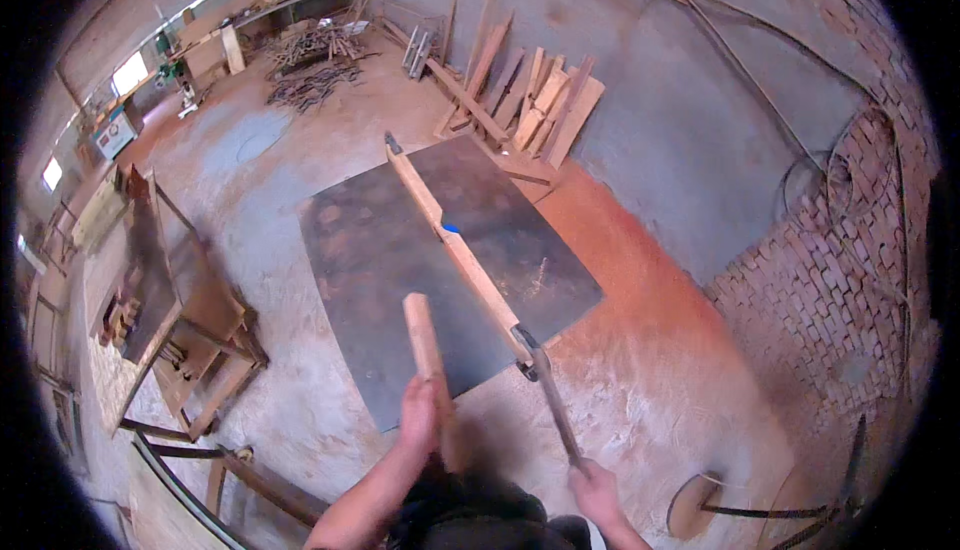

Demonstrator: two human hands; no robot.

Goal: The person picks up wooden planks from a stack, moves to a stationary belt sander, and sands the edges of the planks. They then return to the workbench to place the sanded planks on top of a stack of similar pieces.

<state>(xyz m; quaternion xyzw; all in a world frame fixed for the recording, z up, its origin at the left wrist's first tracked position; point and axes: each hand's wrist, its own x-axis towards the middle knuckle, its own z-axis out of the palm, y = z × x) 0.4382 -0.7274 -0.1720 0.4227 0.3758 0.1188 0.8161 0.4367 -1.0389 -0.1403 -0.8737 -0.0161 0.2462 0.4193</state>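
Observation:
My left hand [420,415] is closed around a short wooden bar [424,335], which points away from me with its far end raised. My right hand [596,491] grips a thin, dark stick-like handle [560,415]. That handle's far end meets a dark metal piece [524,342] at the near end of a long wooden beam [478,275]; I cannot tell whether they are joined. The beam runs away over a dark flat sheet [370,270], with a blue patch [451,229] near its middle and another dark piece [391,142] at its far end.
Loose planks [560,110] lean against the grey wall at the back. A heap of wood scraps [315,50] lies farther off. To my left stands a wooden workbench [175,300], with more timber [265,490] nearer me. A round-topped stand [690,505] is at lower right.

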